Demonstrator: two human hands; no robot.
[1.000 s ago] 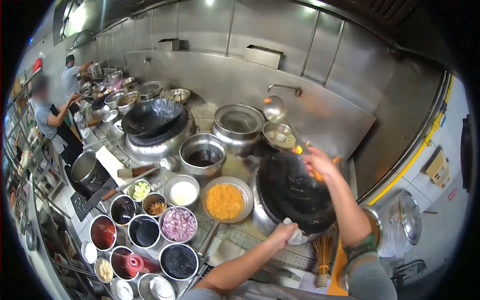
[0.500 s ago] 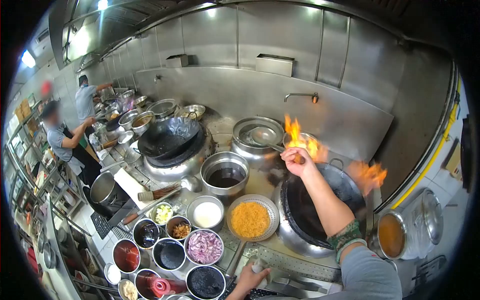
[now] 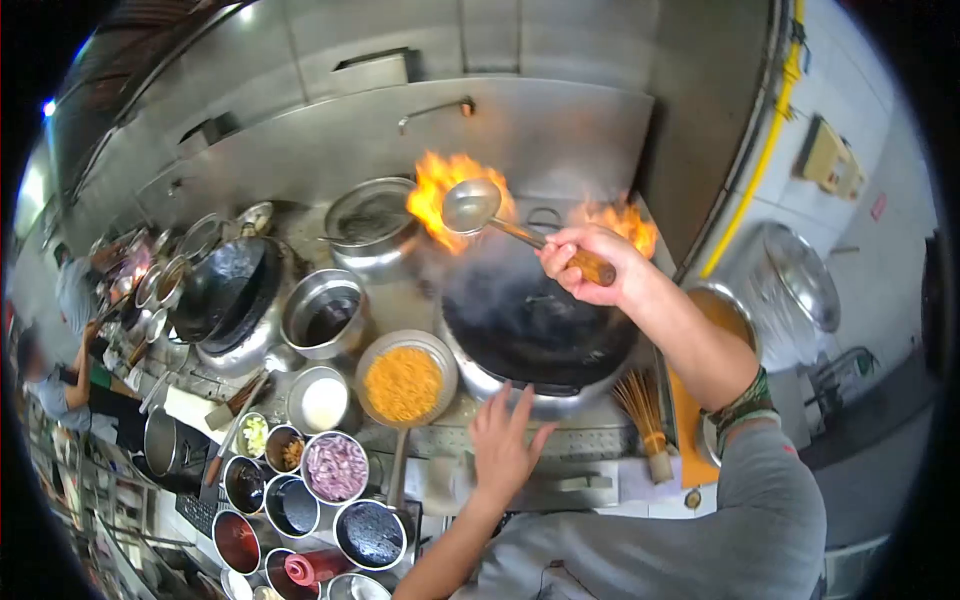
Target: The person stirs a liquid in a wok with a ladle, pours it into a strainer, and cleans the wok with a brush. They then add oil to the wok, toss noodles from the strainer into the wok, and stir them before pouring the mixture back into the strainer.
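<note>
My right hand (image 3: 595, 262) is wrapped round the wooden end of a ladle (image 3: 472, 206). The ladle's round metal bowl points left, over the far side of a large black wok (image 3: 540, 330) and in front of tall flames (image 3: 435, 185). Thin smoke rises off the wok's dark, shiny inside. At the near rim of the wok is my left hand (image 3: 505, 440), fingers spread and nothing in it. Just left of that hand stands a perforated strainer (image 3: 447, 352) of orange-yellow shreds (image 3: 402, 383), its handle toward me.
Several seasoning pots, one with chopped purple onion (image 3: 336, 468), crowd the lower left beside a red squeeze bottle (image 3: 312, 567). A bamboo brush (image 3: 645, 420) lies right of the wok. Another wok (image 3: 225, 290) sits further left. Two people work at the far left.
My view has swung right. My left hand has let go of the greyish cloth and come up to the wok's near rim, fingers spread. The right hand still grips the ladle; smoke now shows.
</note>
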